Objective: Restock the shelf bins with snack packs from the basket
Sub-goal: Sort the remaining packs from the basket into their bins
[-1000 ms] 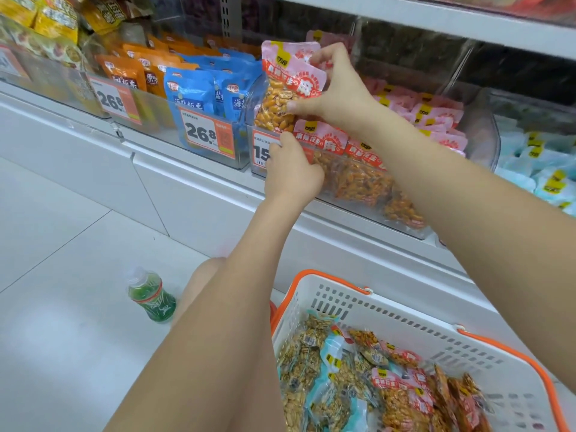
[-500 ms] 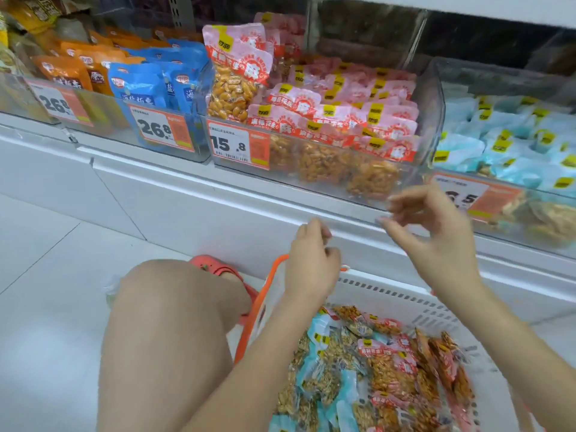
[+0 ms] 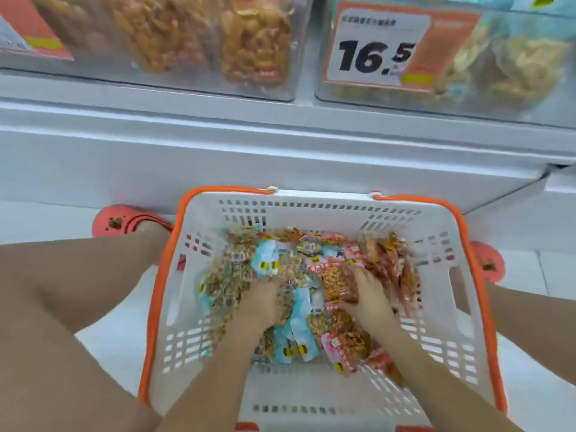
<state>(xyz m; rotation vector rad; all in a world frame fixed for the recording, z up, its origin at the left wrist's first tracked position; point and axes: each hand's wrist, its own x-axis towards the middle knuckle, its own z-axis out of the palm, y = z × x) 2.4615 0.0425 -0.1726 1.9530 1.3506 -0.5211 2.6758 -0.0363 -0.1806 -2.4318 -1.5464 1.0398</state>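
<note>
Both hands are down in the white slotted plastic basket with orange rim and handles (image 3: 314, 210), which sits on the floor against the shelf base. The left hand (image 3: 265, 302) is buried among the blue-topped snack packs (image 3: 265, 265); the right hand (image 3: 367, 294) lies on the pink-topped nut packs (image 3: 330, 275). Motion blur hides whether either is grasping anything. Above, a clear shelf bin (image 3: 467, 98) carries an orange price tag (image 3: 383, 45) reading "16.5".

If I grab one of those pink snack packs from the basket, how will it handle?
A pink snack pack is likely light and floppy: a thin film pouch of loose pieces. The glossy film may slip against neighbours in the basket. Contents could crush if squeezed.
</note>
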